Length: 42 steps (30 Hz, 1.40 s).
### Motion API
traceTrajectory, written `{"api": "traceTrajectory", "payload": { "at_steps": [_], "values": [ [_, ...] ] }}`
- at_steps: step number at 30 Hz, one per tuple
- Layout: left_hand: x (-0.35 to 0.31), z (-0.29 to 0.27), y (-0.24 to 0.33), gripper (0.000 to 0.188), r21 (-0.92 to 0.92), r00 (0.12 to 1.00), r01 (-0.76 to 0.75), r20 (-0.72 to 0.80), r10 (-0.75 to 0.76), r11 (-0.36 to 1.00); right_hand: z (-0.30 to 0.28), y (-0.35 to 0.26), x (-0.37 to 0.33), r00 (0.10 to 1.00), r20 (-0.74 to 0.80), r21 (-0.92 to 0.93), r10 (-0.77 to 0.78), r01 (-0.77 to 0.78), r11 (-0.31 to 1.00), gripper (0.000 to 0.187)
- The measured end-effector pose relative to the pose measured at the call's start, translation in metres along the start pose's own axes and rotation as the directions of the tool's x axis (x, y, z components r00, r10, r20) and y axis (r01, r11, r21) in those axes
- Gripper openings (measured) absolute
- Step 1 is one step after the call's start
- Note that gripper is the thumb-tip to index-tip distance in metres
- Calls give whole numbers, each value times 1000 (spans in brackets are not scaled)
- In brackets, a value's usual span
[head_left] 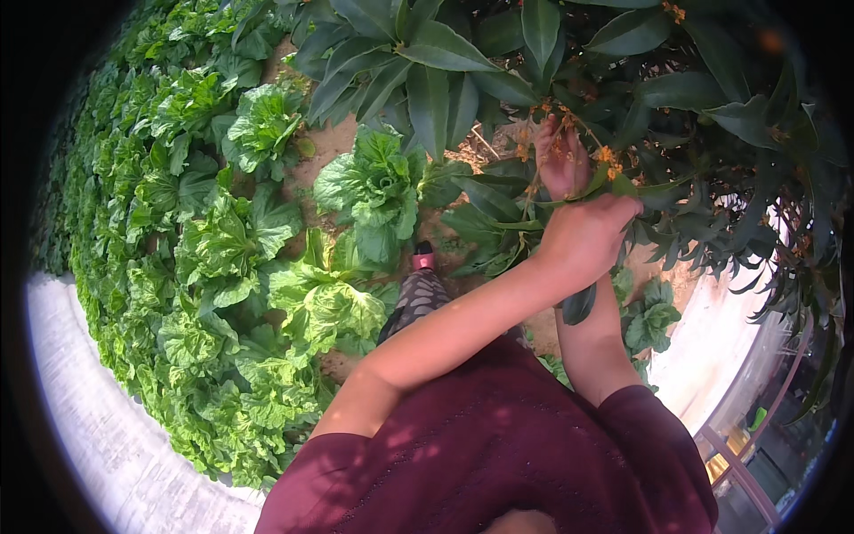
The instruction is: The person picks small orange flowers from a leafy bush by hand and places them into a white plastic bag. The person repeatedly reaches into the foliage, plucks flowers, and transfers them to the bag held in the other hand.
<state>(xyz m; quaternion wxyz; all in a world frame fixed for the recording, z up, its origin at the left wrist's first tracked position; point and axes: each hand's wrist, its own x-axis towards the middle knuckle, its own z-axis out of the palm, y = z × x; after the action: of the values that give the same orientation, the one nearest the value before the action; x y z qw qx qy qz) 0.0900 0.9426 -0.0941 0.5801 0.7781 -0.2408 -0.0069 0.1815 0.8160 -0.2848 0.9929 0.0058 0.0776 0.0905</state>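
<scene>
At least three orange flower clusters hang on the one shrub before you. Among its branches are your two hands: your right hand, fingers curled, beside the blossoms; your left hand, fingers bunched near leaves. Whether either grips anything, I cannot tell. Left of the shrub grow many leafy green heads.

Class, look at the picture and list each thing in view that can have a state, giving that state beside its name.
Left hand: fingers curled among twigs; grip unclear
Right hand: fingers partly curled beside the flowers; grip unclear
Left forearm: bare, crossing over the right one
Orange flowers: in bloom
Shrub leaves: green, spread
Leafy vegetable: growing, leaves spread open
</scene>
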Motion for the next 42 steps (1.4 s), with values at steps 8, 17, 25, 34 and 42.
{"api": "traceTrajectory", "payload": {
  "at_steps": [8,17,25,34,42],
  "values": [
    [-7,-3,-9,20,-14,1000,-6,-23,6,1000,5,25,18,975,96,270,-201,169,948,26],
    [-9,1,-15,19,-78,999,2,-41,-5,997,-8,29,6,922,58,-146,-382,387,911,24],
    [-7,-3,-17,18,-102,999,18,-30,-21,995,-22,22,-24,993,-53,-321,-107,85,943,18],
    [-7,-8,-12,18,-85,1000,11,0,-11,996,-48,12,-23,963,-34,32,267,-266,963,11],
    [-10,-4,-22,17,-62,999,-15,-42,12,998,-91,-25,66,841,-410,-340,-353,218,915,30]
  ]
}}
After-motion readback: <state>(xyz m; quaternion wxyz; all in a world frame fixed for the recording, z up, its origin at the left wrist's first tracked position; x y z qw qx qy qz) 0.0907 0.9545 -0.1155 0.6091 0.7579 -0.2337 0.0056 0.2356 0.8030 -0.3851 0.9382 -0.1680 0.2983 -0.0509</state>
